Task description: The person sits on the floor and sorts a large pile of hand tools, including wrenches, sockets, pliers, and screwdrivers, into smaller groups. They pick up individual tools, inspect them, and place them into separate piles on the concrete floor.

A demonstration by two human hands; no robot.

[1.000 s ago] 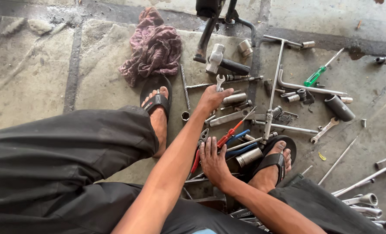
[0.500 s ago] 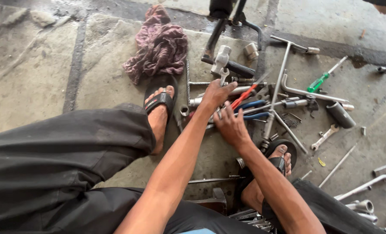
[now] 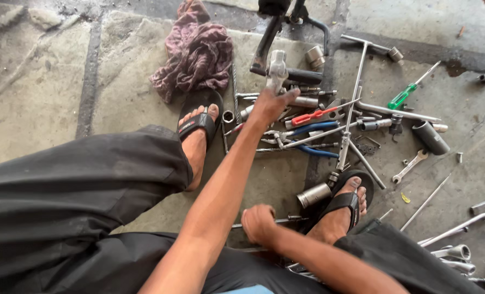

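Observation:
My left hand (image 3: 268, 106) reaches forward onto a heap of tools, its fingers curled down among pliers with blue handles (image 3: 313, 129) and a red-handled screwdriver (image 3: 313, 116). A silver metal part (image 3: 278, 64) stands just beyond its fingertips. What the hand grips is hidden. My right hand (image 3: 259, 222) is pulled in close to my body, closed as a fist over a thin metal rod (image 3: 294, 219) lying on the floor. My feet in black sandals (image 3: 199, 122) (image 3: 347, 200) sit either side of the heap.
A crumpled maroon rag (image 3: 196, 51) lies at the back. Sockets (image 3: 314, 194), a dark cylinder (image 3: 430, 137), a green-handled screwdriver (image 3: 401, 98), a T-handle wrench (image 3: 362, 60), spanners and long bars litter the concrete floor to the right. A black stand (image 3: 267, 38) rises behind.
My right hand has drawn back from the tool heap to the thin rod near my body. My left hand has stayed on the heap.

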